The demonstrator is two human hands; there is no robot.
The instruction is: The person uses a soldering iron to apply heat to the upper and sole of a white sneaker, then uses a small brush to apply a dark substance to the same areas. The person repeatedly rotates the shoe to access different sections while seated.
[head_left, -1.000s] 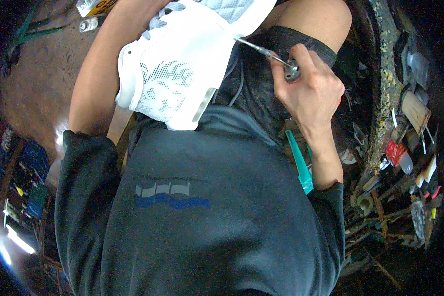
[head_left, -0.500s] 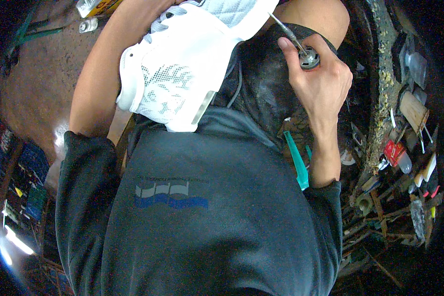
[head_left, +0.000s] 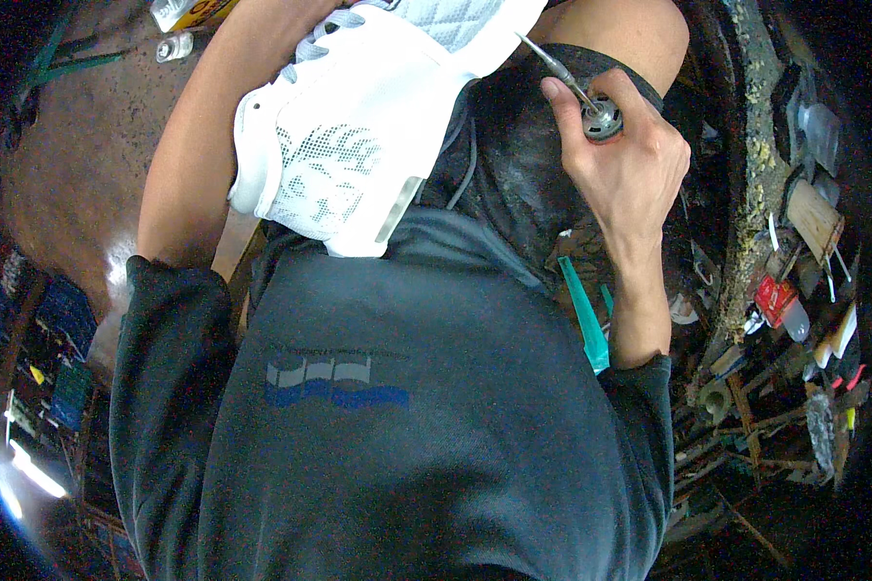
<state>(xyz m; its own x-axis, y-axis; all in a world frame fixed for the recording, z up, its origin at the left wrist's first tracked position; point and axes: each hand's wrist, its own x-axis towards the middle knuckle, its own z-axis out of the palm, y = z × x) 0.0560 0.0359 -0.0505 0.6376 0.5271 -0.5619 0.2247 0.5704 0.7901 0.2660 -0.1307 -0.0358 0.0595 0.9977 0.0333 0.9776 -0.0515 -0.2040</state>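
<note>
A white shoe point(head_left: 358, 126) with perforated patches and grey laces point(head_left: 334, 29) lies across my lap, partly cut off by the upper edge. My left forearm runs along its left side; of my left hand point(head_left: 331, 6) only a sliver shows beside the laces, and its fingers are hidden. To the right of the shoe, my right hand point(head_left: 630, 145) is closed around an awl-like tool point(head_left: 558, 68) with a thin pointed metal shaft and a round metal end. The tool's tip points up and left, close to the shoe's right edge; whether they touch is unclear.
A teal strip point(head_left: 583, 315) hangs below my right wrist. On the right, past a rough ledge point(head_left: 761, 174), lie a red packet point(head_left: 777, 298), a wooden block point(head_left: 812, 221) and scattered scraps. A small clear bottle point(head_left: 173, 47) stands on the brown floor at upper left.
My right hand has shifted slightly, and the tool's tip has moved a little left and down. The shoe and my left arm stay almost where they were.
</note>
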